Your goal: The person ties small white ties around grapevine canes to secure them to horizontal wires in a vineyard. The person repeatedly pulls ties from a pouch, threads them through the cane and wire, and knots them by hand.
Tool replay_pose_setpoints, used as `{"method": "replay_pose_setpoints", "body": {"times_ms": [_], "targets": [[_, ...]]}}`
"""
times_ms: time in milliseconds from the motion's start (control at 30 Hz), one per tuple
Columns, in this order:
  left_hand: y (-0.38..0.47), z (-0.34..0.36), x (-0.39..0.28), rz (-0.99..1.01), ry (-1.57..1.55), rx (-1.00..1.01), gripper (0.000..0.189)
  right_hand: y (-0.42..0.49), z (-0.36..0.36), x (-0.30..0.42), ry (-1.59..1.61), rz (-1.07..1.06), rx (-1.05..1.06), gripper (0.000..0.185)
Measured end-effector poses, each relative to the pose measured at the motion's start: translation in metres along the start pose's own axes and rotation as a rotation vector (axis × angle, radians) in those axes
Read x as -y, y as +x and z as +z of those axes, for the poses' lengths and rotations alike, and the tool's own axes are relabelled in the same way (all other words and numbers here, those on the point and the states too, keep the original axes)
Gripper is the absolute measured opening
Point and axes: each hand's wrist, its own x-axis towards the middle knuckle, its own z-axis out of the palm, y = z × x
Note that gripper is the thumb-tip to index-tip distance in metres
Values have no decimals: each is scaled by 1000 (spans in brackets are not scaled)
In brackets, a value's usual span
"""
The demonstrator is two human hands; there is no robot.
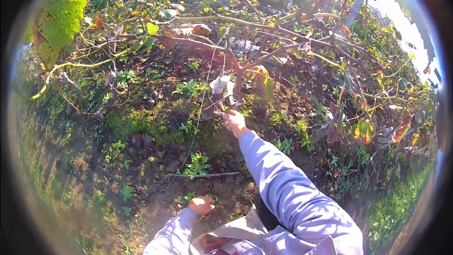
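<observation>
My right hand point(234, 122) reaches forward, its fingers pinched on a thin dry stalk point(222, 105) below the grapevine's branches. Just above it hang withered pale leaves point(221, 84), beside the dark vine stem point(239, 83). A yellowing leaf point(268, 86) droops to the right of that stem. Low and close to my body, my left hand point(201, 205) is loosely curled over the soil; its inner side is hidden, so whether it holds anything cannot be seen.
Long vine canes point(219, 17) spread across the upper view. A thin slack string point(203, 102) hangs from them to the ground. A large green leaf point(63, 14) is close at upper left. A post point(357, 3) leans at upper right. A stick point(208, 175) lies on the weedy soil.
</observation>
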Motion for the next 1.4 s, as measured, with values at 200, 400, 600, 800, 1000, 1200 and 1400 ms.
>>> {"method": "replay_pose_setpoints", "body": {"times_ms": [200, 400, 600, 800, 1000, 1200, 1400], "targets": [[7, -29, -8, -2, -123, -294, 44, -3, -6, -5, -14, -43, -71, 12], [11, -36, -12, -37, -87, -217, 43, -2, -26, 0, -491, -103, -159, 20], [20, -48, -22, 150, -216, -619, 28, -22, -15, 10, -423, 50, -49, 29], [37, -60, -29, 185, -415, -766, 24, -52, 30, 54, -353, -280, 59, 31], [39, -56, -26, 195, -272, -661, 28, -13, 89, 107, 386, -205, -18, 27], [32, -39, -14, 161, -191, -592, 29, 1, 92, 97, 658, -138, -93, 24], [25, -30, 1, 189, -5, -486, 27, 2, 91, 88, 744, -96, -115, 22]]}}
